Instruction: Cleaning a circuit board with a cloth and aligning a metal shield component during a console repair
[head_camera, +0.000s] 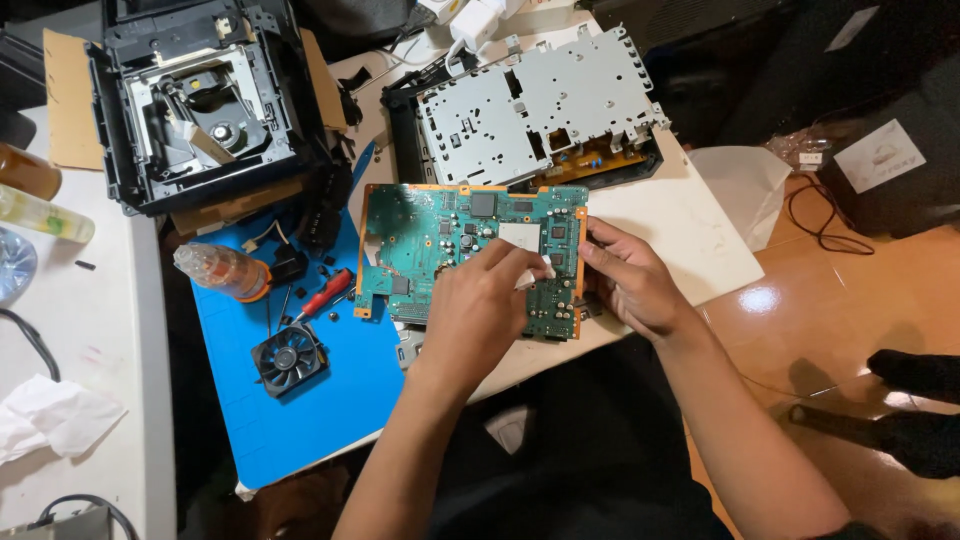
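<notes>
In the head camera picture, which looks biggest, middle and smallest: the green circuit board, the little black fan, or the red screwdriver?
1. Green circuit board, by far the largest; both hands rest on it.
2. Black fan, on the blue mat.
3. Red screwdriver, thinner, though about as long as the fan is wide.

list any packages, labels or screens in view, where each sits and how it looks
Clear plastic bottle: lying on the blue mat, orange cap.
White label: on a dark box at far right, squarish, faint drawing.
Brown cardboard: flat under the black drive unit, top left.
No screens in view.
</notes>
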